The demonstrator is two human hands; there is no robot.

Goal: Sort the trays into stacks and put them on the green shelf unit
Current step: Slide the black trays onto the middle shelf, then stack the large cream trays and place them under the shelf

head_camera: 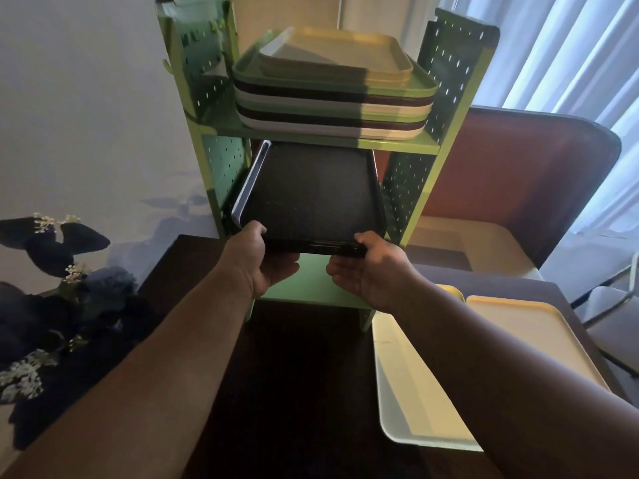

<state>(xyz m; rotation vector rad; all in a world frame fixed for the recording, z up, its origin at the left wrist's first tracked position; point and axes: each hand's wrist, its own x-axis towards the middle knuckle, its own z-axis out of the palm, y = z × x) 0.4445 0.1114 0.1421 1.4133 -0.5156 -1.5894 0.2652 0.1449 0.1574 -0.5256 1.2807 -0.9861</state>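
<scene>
A green shelf unit [408, 145] with perforated sides stands on a dark table. Its upper shelf carries a stack of large trays [332, 112] in green, brown and white, with smaller cream trays [345, 53] on top. A stack of black trays [307, 195] is tilted, its far end under the upper shelf, its near edge held above the lower shelf. My left hand [259, 261] grips the near left corner and my right hand [366, 267] grips the near right corner. On the table to the right lie a white tray [408, 385] and a yellow tray [529, 337].
A dark table [294, 392] fills the foreground. A dark plant with pale flowers [52, 305] sits at the left. A red-brown chair [518, 174] stands right of the shelf, with curtains [570, 57] behind it. A pale wall is at the left.
</scene>
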